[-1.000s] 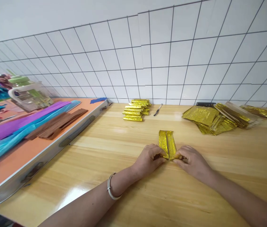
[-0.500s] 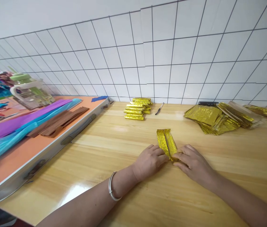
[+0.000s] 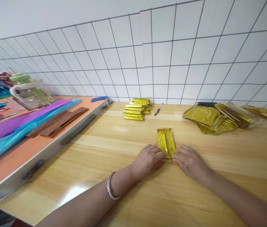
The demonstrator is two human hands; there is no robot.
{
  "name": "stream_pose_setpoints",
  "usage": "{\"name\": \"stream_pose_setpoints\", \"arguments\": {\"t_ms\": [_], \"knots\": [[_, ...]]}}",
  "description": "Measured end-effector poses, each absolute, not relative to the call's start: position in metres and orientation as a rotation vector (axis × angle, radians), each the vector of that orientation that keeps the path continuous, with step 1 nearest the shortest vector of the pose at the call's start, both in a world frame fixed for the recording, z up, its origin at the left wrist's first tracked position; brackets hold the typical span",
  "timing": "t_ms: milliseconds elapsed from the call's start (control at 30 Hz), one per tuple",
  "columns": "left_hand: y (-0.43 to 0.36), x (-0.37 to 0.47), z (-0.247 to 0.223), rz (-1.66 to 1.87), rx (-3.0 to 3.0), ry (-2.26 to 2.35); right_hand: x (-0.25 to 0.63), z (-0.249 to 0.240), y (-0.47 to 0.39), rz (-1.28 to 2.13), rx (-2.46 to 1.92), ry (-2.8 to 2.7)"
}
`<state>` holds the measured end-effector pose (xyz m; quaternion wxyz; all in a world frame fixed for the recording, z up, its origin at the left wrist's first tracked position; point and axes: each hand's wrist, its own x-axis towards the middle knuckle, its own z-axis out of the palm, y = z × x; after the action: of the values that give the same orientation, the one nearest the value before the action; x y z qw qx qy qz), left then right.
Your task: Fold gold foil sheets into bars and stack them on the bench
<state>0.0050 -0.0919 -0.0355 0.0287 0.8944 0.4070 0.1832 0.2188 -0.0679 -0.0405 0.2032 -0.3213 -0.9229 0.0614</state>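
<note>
A folded gold foil paper (image 3: 166,142) lies flat on the wooden table (image 3: 114,148), its long sides folded in to meet down the middle. My left hand (image 3: 147,160) pinches its near left corner, and a silver bangle sits on that wrist. My right hand (image 3: 190,162) pinches the near right corner. Both hands rest on the table with fingertips on the foil's near end.
A stack of folded gold pieces (image 3: 136,109) sits at the back, a pen (image 3: 158,109) beside it. Loose gold foil sheets (image 3: 216,118) lie at the back right. An orange tray table (image 3: 17,151) at the left holds purple, blue and brown paper strips and a clear jug (image 3: 29,94).
The foil piece has shifted slightly and straightened between my hands. My fingers have kept working at its near end. Nothing else on the table moved.
</note>
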Motion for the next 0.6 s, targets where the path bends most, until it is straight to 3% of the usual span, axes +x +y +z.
{"name": "stream_pose_setpoints", "arguments": {"t_ms": [600], "knots": [[-0.094,0.008,-0.043,0.694,2.596,1.249,0.225,-0.04,-0.066,0.33,-0.762,-2.564]]}}
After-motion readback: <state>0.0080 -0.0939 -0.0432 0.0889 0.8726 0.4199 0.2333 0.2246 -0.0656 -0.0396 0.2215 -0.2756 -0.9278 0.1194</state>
